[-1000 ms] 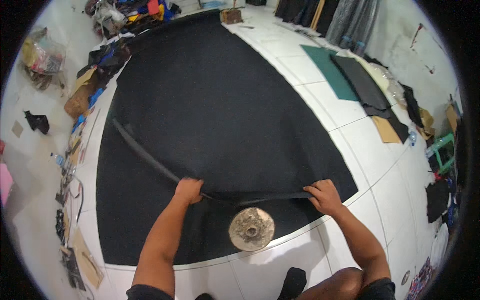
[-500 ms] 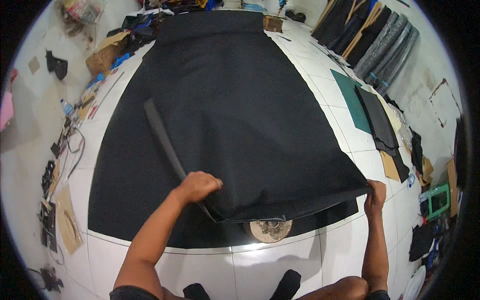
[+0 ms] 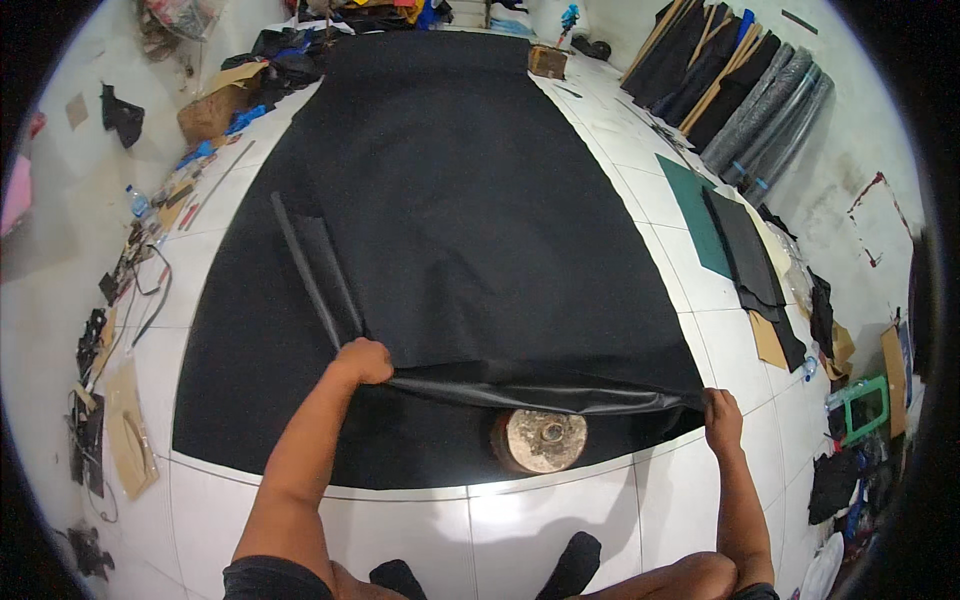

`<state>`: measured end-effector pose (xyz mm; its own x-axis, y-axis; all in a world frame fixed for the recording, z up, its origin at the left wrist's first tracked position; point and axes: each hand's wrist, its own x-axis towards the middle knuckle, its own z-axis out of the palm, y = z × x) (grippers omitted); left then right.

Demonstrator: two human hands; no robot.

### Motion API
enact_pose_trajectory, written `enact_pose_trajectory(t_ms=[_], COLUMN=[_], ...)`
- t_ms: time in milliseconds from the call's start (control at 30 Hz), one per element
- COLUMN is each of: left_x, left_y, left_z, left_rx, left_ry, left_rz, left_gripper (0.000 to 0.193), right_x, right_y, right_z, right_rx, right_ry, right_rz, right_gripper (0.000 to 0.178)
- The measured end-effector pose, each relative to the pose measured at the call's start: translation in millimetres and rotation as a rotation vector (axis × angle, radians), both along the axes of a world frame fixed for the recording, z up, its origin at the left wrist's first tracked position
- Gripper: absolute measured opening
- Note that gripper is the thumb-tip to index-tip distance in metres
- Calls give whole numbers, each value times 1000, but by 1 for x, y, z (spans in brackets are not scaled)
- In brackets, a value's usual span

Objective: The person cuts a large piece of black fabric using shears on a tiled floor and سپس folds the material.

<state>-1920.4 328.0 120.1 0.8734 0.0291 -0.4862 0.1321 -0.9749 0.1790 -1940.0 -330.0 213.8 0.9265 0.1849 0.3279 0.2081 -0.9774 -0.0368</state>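
A large black sheet of fabric [image 3: 460,220] covers the middle of the floor, with a second black layer [image 3: 260,420] beneath it. My left hand [image 3: 363,361] is closed on the upper sheet's near left corner. Its edge there is folded over, showing a shinier underside that runs away from the hand in a strip. Closed round the near right corner, my right hand [image 3: 722,412] holds the same sheet. Between the hands the near edge is rolled back in a glossy fold. Just in front of that fold a round, worn block [image 3: 546,440] stands on the lower layer.
White tiles [image 3: 400,530] border the fabric. Tools, cords and scraps line the left wall, with a plastic bottle [image 3: 138,203] among them. On the right lie a green mat [image 3: 692,210], dark sheets [image 3: 745,245] and a green frame [image 3: 866,410]. Rolls of material [image 3: 765,120] lean at the back right.
Both hands have shifted left, the right one also lower. The sheet's near edge has drawn back from the round block, uncovering most of it, and more shiny underside shows.
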Motion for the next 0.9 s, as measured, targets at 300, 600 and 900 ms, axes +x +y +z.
enact_pose_trajectory(t_ms=[300,600,900], left_x=[-31,-153,-201], left_y=[25,16,-46], left_z=[56,160,105], left_rx=[-55,155,-214], left_ry=[-744,-1134,119], left_rz=[163,-412,-158], left_gripper=[18,16,61], right_x=[3,18,6], right_y=[18,-15,-43], right_z=[9,1,19], right_rx=[69,352,202], right_ry=[-138,-216,-405], right_rz=[32,-73,30], right_gripper=[24,24,31])
